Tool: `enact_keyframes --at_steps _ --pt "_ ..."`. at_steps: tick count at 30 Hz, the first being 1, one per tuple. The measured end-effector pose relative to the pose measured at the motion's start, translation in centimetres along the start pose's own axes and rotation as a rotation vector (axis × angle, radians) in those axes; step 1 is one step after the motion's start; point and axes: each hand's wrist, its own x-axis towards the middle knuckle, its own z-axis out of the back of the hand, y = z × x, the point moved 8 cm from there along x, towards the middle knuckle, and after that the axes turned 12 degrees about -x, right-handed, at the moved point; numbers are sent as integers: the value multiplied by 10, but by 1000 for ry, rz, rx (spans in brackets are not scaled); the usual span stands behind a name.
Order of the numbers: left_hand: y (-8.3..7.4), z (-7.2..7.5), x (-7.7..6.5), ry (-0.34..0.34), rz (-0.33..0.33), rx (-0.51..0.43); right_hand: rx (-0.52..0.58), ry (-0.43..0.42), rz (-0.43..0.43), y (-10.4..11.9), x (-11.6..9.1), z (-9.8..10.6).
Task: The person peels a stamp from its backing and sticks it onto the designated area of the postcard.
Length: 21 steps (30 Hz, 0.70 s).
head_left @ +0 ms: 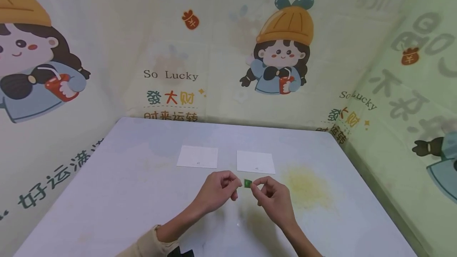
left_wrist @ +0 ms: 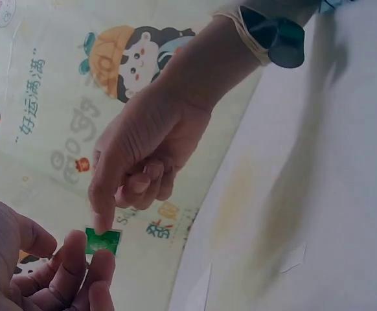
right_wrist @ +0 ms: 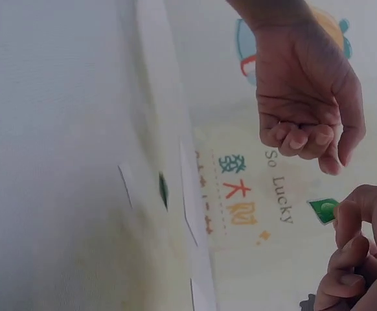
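Note:
My right hand (head_left: 276,197) pinches a small green square (head_left: 248,183) by one edge between thumb and index finger. The square has a pale border and a lighter green mark, clearest in the right wrist view, where the right hand (right_wrist: 360,259) enters at lower right. My left hand (head_left: 219,189) is just left of the square, fingers curled in and nothing visible between them. In the right wrist view the left hand (right_wrist: 305,97) hangs above the square with its thumb near the index finger. Both hands are raised over the white table (head_left: 125,193).
Beyond the hands, two white cards (head_left: 198,157) lie side by side, each with small print at its lower edge. A dark green sliver (right_wrist: 163,191) shows over the table in the right wrist view. A yellow stain (head_left: 307,185) marks the tabletop. Printed curtains (head_left: 221,50) stand behind it.

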Motion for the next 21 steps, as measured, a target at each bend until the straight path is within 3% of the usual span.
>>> enact_keyframes --at_steps 3,9,21 --pt "-1 0 5 -12 -33 35 9 33 -122 -13 4 1" --pt "0 -2 16 -18 -61 76 11 45 -254 -39 12 5" --pt "8 0 40 -54 -95 160 -32 29 -309 -77 31 15"
